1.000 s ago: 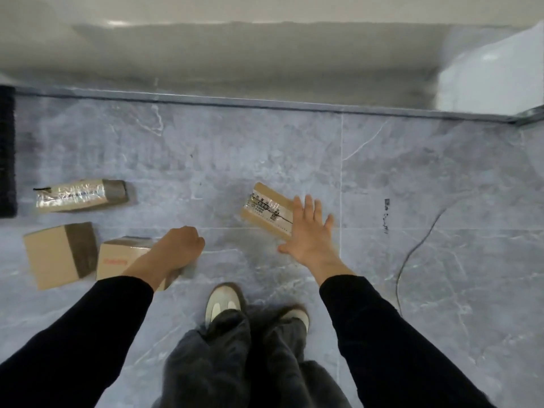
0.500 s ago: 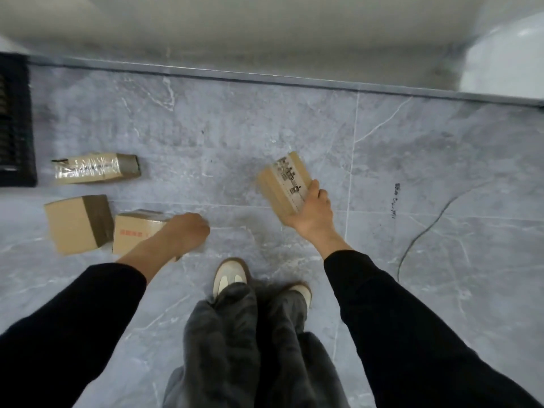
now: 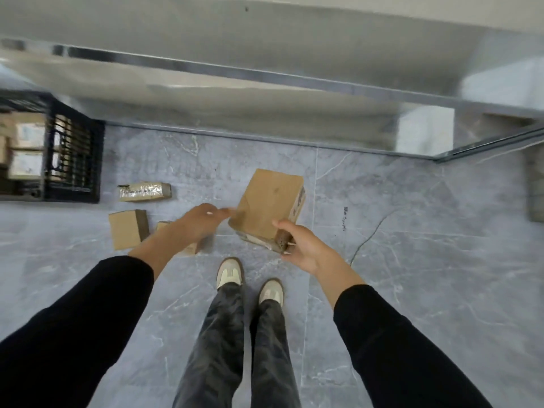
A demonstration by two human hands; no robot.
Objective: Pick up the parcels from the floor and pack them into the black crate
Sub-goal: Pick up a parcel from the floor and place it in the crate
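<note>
While my right hand point(image 3: 306, 248) pinches the parcel point(image 3: 268, 204) by one corner above the floor point(image 3: 412, 275) | left hand point(image 3: 200, 220), fingers straight, beside its edge | risk: pinch slips short of the black crate point(image 3: 73, 154), far left

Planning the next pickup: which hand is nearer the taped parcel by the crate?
Left. The left hand hovers just right of the taped parcel; the right hand is farther right, gripping a box by its corner.

You're in what looks like a parcel storeroom: grey marble-look floor tiles point(image 3: 412, 290) underfoot, a long metal-edged shelf point(image 3: 206, 30) at twelve o'clock, taped cardboard parcels point(image 3: 125, 229) loose at ten, and a black crate point(image 3: 73, 151) of more beyond them.
</note>
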